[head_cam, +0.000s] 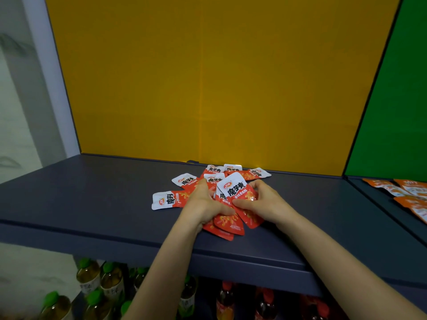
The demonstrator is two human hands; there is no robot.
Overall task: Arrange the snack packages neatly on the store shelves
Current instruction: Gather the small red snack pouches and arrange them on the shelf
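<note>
Several red-and-white snack packets lie in a loose pile (213, 179) on the dark blue shelf (92, 204), near its yellow back wall. My left hand (203, 204) and my right hand (258, 199) hold a small fanned stack of packets (238, 199) between them, tilted up off the shelf. One packet (168, 200) lies flat to the left of my left hand. Others lie behind the stack, partly hidden by my fingers.
Orange snack packets (402, 192) lie on the neighbouring shelf section at the right, in front of a green back panel. Below the shelf stand bottles with green caps (92, 285) at the left and bottles with red caps (265, 303) at the right.
</note>
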